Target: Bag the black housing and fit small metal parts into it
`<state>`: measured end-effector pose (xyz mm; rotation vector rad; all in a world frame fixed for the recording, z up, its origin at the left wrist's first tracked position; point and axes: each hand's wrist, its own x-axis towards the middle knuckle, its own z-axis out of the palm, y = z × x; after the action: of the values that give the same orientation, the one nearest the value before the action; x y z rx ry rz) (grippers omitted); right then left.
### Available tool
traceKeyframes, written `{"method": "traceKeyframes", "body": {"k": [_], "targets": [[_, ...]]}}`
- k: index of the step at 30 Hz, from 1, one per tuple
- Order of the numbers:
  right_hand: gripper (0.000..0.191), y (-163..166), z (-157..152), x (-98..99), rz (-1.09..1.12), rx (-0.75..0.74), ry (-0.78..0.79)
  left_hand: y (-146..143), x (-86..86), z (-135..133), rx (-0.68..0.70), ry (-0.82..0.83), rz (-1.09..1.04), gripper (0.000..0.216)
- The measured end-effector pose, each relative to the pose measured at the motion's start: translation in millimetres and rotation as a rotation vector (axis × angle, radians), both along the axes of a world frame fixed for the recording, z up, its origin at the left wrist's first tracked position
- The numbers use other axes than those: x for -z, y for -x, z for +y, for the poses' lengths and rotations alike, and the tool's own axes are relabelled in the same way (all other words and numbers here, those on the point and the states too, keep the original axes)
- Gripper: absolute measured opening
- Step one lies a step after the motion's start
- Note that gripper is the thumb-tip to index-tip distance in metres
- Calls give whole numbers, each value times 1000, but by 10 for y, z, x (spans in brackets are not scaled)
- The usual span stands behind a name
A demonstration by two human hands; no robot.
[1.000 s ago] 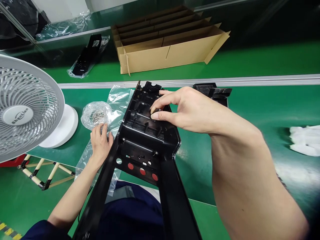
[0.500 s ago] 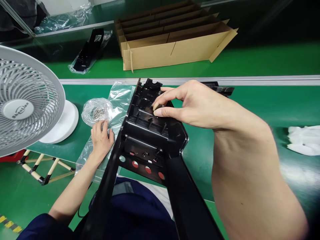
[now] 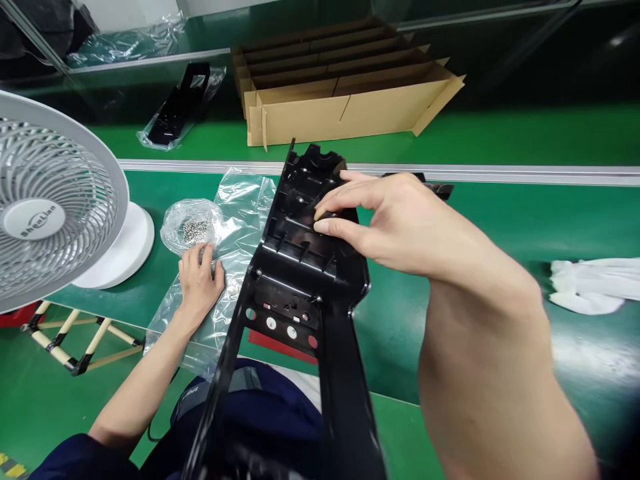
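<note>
Right now one black plastic frame (image 3: 300,267) stands tilted at the near edge of the counter (image 3: 500,220), its two long legs running down toward the person's lap. The right hand (image 3: 400,220) rests on the frame's upper ribbed part, thumb and forefinger pinched shut on a small dark piece there; what that piece is I cannot tell. The left hand (image 3: 199,283) lies flat, fingers loosely spread, on one clear plastic sheet (image 3: 235,220) to the left of the frame, holding nothing, just beside one small bag of screws (image 3: 193,227). One white fan (image 3: 50,207) stands at the far left. Beyond a metal rail lie one open cardboard box (image 3: 345,93) with dividers and one bagged black part (image 3: 177,110). White gloves (image 3: 590,287) lie at the right; their number is unclear. The counter is green, and so is the floor below.
</note>
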<state>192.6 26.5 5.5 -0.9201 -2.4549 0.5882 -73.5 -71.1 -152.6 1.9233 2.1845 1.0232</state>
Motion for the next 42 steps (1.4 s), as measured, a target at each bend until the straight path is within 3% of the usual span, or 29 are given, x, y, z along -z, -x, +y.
{"method": "traceKeyframes", "body": {"k": [5, 8, 11, 16, 19, 26, 32, 42], "targets": [[16, 14, -181, 192, -95, 90, -232, 43, -6, -50, -17, -185, 72, 26], [19, 98, -227, 360, -143, 120, -314, 39, -133, -129, -12, -276, -53, 22], [19, 217, -250, 479, -187, 97, -363, 22, -292, -211, -6, -149, -393, 18], [27, 382, -323, 503, -297, 88, -448, -24, -501, -331, 85, 239, -1124, 24], [28, 431, -373, 495, -338, 66, -501, -67, -576, -382, 142, 381, -1291, 32], [32, 518, -456, 550, -209, 89, -570, -128, -599, -413, 266, 507, -1299, 36], [33, 594, -596, 463, -193, 78, -605, -145, -517, -422, 289, 527, -1242, 6], [26, 618, -688, 488, -197, 99, -654, -165, -430, -483, 319, 490, -1028, 19]]}}
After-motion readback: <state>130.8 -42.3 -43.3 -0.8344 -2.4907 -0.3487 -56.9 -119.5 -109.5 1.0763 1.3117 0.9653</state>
